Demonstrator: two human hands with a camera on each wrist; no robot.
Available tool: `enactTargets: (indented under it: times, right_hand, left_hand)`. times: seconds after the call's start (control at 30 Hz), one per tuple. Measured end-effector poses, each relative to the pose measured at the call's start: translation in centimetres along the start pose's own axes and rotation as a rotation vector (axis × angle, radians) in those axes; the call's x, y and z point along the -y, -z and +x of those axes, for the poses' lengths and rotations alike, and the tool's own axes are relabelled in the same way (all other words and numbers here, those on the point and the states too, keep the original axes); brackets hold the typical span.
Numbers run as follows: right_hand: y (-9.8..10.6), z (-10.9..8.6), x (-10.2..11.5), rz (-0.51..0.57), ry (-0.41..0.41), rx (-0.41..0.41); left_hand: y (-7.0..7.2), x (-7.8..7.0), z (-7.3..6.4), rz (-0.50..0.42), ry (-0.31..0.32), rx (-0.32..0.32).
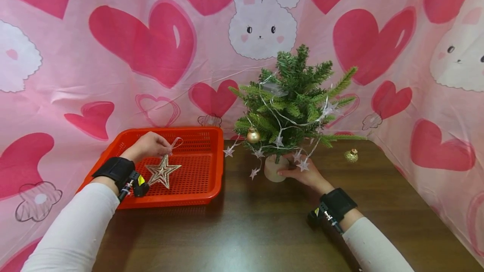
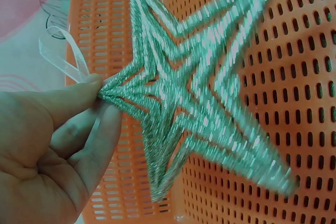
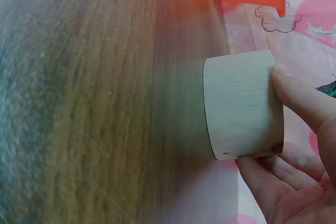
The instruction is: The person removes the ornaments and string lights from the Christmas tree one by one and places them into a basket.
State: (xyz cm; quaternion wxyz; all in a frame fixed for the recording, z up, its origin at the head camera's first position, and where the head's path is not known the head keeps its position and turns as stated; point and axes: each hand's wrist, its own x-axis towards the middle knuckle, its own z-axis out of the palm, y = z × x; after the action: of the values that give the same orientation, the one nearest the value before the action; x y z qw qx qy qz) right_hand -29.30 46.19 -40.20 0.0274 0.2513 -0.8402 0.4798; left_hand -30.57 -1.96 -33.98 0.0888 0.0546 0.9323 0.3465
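Note:
Over the orange-red plastic basket [image 1: 216,171], my left hand [image 1: 151,144] pinches a glittery gold star ornament [image 1: 163,171] by its top point, near a looped ribbon [image 1: 177,142]. In the left wrist view the thumb and fingers meet at the tip of the star [image 2: 173,77], and the ribbon [image 2: 68,61] sticks up past the thumb. My right hand [image 1: 304,171] grips the pale round wooden base [image 1: 273,170] of a small artificial Christmas tree [image 1: 293,95]. The right wrist view shows thumb and fingers around the base [image 3: 244,106].
A string of clear star lights [image 1: 280,141] drapes over the tree, with some stars hanging low around its base. One gold ball [image 1: 253,136] hangs on the left branches. Another gold ball [image 1: 351,155] lies on the wooden table [image 1: 242,234] to the right. Pink patterned cloth [image 1: 211,66] stands behind.

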Motion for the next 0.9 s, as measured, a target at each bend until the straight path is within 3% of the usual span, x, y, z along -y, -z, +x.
enactTargets:
  times: [0.33,0.63,0.73,0.9]
  right_hand:
    - [0.2,-0.1,0.0,0.014,-0.005,-0.009]
    - [0.3,-0.1,0.1,-0.006,-0.015,-0.013]
    - [0.3,-0.1,0.0,0.0,-0.004,-0.012]
    - [0.2,-0.1,0.1,-0.011,-0.008,-0.009]
  left_hand:
    - [-0.3,-0.8,0.7,0.051,0.033,0.045]
    - [-0.8,-1.4,1.3,0.201,0.086,0.086]
    - [-0.9,-1.6,1.4,0.274,0.091,0.1]
    - [-1.0,-1.9,1.4,0.516,0.048,0.157]
